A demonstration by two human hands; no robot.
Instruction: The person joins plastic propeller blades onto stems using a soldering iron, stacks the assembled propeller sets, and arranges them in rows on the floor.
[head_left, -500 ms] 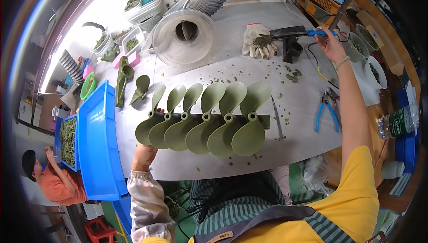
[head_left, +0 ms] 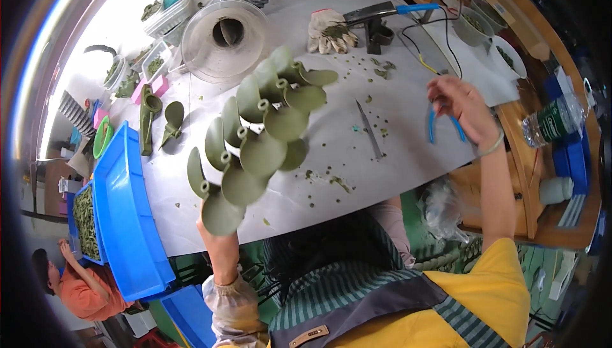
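A row of olive-green propeller-like plastic pieces (head_left: 264,150) with rounded blades and small hub rings hangs tilted over the table. My left hand (head_left: 218,234) grips its near lower end; the blades hide most of the fingers. My right hand (head_left: 464,107) is above the blue-handled pliers (head_left: 458,129), its fingers bent and apart, with nothing visible in them. Behind it, a tool with a black flat head and blue handle (head_left: 417,8) rests on a black stand (head_left: 378,34), beside a white work glove (head_left: 326,32). A slim pointed metal tool (head_left: 370,130) lies mid-table.
Green scraps dot the grey table (head_left: 331,201). At the back stands a clear funnel hood (head_left: 203,48) on a grey hose. Two loose green parts (head_left: 172,121) lie near the blue tray (head_left: 131,214). A plastic bottle (head_left: 556,121) is at right; a co-worker (head_left: 89,284) sits far left.
My right hand has let go of the blue-handled tool and come nearer, over the pliers. The propeller row has turned from level to slanting, its right end swung up and away.
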